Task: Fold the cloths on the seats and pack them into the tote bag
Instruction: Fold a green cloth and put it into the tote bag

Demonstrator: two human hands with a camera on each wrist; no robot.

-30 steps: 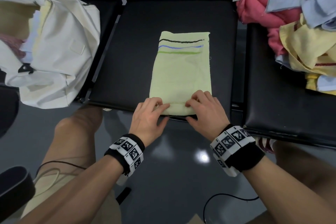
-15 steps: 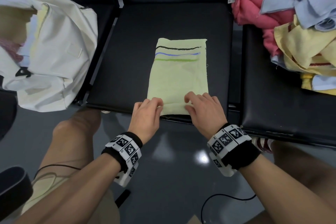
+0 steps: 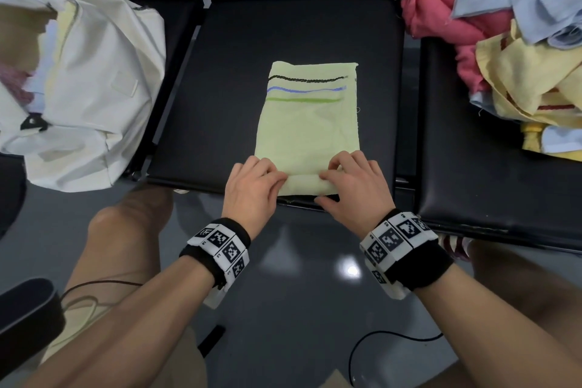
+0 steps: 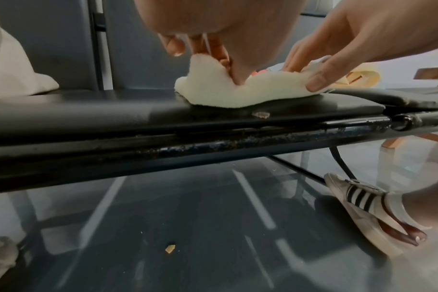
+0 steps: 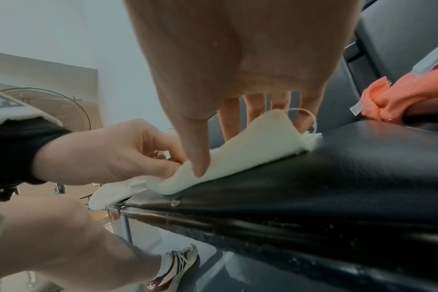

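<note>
Pale yellow-green cloth [image 3: 310, 123] lies flat on the middle seat [image 3: 220, 98], near edge rolled up, left hand [image 3: 252, 187] and right hand [image 3: 352, 186] both pinching that roll, thumbs underneath. Tote bag [image 3: 94, 88] sits left; loose cloths [image 3: 504, 41] heaped right.

Both hands side by side, L hand [image 3: 252, 186] & R hand [image 3: 354, 187] fingers curled, thumbs pinching under
</note>
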